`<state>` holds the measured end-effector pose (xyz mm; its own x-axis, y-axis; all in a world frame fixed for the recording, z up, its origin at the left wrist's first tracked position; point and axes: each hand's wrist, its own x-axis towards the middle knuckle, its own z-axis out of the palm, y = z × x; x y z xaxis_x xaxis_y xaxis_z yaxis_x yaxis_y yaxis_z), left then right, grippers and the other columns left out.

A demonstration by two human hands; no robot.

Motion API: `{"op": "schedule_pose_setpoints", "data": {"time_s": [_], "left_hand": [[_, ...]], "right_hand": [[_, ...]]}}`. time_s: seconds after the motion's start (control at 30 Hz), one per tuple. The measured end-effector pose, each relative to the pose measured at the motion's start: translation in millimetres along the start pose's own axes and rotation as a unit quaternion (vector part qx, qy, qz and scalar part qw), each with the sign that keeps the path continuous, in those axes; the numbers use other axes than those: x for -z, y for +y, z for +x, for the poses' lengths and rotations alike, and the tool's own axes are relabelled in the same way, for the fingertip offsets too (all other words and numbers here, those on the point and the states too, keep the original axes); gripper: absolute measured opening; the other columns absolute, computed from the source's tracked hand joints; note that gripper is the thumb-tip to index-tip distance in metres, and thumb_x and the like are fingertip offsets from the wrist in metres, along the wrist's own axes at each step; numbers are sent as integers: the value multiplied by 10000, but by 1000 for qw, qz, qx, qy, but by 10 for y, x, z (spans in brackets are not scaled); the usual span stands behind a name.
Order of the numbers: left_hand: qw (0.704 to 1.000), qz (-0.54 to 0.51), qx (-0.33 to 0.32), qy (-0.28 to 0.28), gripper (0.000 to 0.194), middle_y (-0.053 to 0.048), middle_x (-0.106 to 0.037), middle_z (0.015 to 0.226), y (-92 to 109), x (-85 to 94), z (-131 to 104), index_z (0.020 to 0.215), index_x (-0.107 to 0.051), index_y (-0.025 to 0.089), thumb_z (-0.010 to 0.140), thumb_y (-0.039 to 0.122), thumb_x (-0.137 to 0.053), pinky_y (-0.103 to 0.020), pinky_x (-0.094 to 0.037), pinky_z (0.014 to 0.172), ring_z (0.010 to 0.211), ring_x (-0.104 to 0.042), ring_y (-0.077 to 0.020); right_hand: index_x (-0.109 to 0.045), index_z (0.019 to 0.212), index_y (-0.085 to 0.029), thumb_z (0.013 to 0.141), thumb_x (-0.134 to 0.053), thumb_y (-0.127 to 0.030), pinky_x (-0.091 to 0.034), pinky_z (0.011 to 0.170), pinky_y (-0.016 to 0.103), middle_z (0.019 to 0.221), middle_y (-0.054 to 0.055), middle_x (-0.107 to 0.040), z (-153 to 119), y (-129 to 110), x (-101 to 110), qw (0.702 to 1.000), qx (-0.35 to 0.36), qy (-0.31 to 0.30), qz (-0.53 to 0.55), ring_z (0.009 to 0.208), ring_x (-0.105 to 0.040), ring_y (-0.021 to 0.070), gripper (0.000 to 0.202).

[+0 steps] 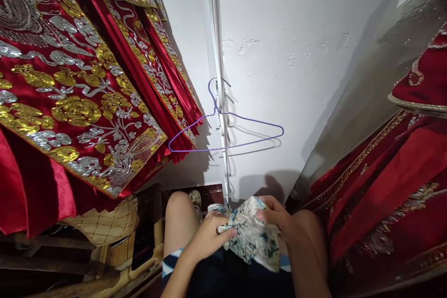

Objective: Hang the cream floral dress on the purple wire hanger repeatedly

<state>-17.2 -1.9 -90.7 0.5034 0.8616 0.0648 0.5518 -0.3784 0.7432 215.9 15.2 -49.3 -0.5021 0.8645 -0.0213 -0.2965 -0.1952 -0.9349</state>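
A bunched piece of floral cloth (253,235), white with blue and green print, lies over my lap between both hands. My left hand (213,233) grips its left side, with the thumb on top and the fingers partly hidden under the folds. On the upper right edge, my right hand (275,216) pinches the cloth between thumb and fingers. Beyond the hands, a purple wire hanger (251,143) hangs with nothing on it from a white upright rail (220,46) at the wall. What kind of garment the cloth is, I cannot tell.
Red embroidered garments with gold and silver patterns (80,111) hang on the left. More red beaded garments (380,186) fill the right side. A wooden chair (136,265) with a quilted tan pad (108,223) stands low on the left. The white wall (279,18) has peeling patches.
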Motion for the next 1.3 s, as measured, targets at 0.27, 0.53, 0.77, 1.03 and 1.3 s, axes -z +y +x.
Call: {"op": "schedule_pose_setpoints", "data": {"time_s": [0.27, 0.53, 0.77, 1.03, 1.3], "left_hand": [[975, 208, 74, 12, 499, -51, -646, 735, -213, 850, -196, 602, -599, 184, 857, 611, -634, -366, -400, 852, 837, -585, -249], [951, 160, 58, 257, 438, -106, -728, 1179, -204, 1628, -116, 1029, -751, 197, 953, 501, -446, -447, -443, 1011, 1128, -590, -302], [920, 99, 100, 365, 366, -116, -726, 1108, -84, 1636, 112, 987, -654, 176, 937, 479, -456, -423, -486, 941, 1019, -653, -287], [898, 89, -92, 421, 191, -84, -680, 1174, 374, 1706, 421, 1096, -600, 194, 968, 321, -538, -330, -475, 967, 1087, -637, -213], [874, 170, -93, 445, 254, -61, -715, 1010, 510, 1849, 746, 1070, -692, 174, 994, 330, -507, -308, -485, 847, 931, -659, -201]], "right_hand": [[-653, 700, -202, 725, -600, -153, -431, 645, 268, 700, -5, -621, 378, -789, 146, 900, 174, 121, -381, 705, -581, 180, 77], [-712, 1122, -209, 781, -502, -206, -479, 784, 297, 1038, 55, -721, 1263, -813, 209, 864, 258, 153, -405, 931, -643, 226, 400], [-376, 541, -218, 706, -529, -232, -221, 511, 265, 546, -50, -300, 1215, -852, 181, 835, 231, 267, -422, 556, -304, 111, 225], [-321, 559, -228, 734, -532, -258, -152, 509, 284, 579, -52, -218, 1063, -769, 101, 876, 199, 231, -374, 560, -232, 105, 275], [-636, 898, -211, 673, -535, -167, -305, 541, 253, 632, -56, -467, 913, -771, 65, 898, 217, 222, -311, 567, -404, 123, 251]]}}
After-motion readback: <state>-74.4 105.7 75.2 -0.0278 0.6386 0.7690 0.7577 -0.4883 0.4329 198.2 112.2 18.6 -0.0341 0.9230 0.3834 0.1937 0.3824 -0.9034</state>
